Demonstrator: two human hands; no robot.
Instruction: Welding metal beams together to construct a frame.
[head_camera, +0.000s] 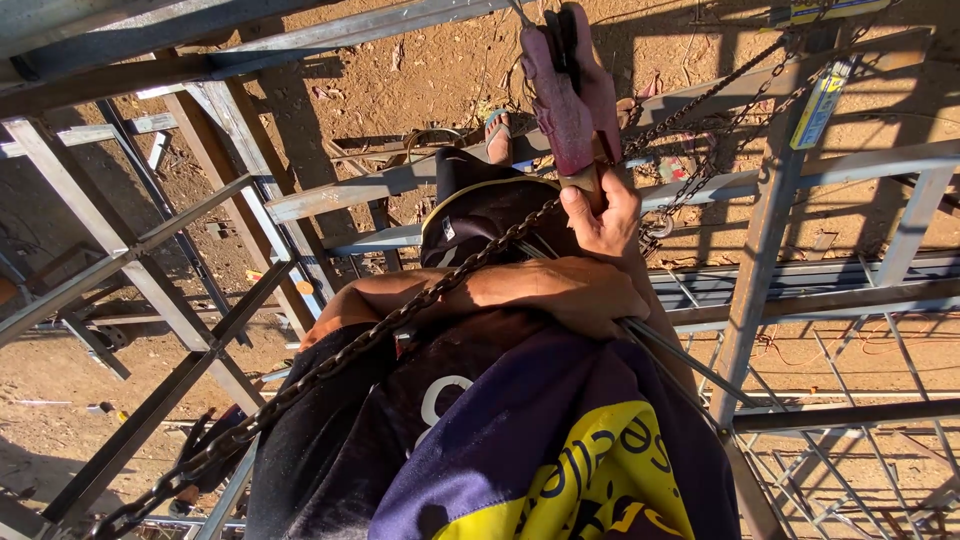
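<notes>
My right hand (605, 215) is raised in front of my chest, closed around the short wooden handle of a maroon tool (565, 90) that points up and away from me. My left hand (590, 295) lies just below it, forearm crossing my body from the left. Its fingers are closed around thin metal rods (670, 365) that run down to the right. A dark steel chain (330, 365) crosses diagonally from the lower left, passes close by both hands and goes on to the upper right.
Grey steel beams (330, 195) and angled truss members (150, 290) surround me, with bare dirt ground (420, 80) far below. My foot in a sandal (497, 128) rests on a beam. A vertical steel post (760, 250) stands to the right.
</notes>
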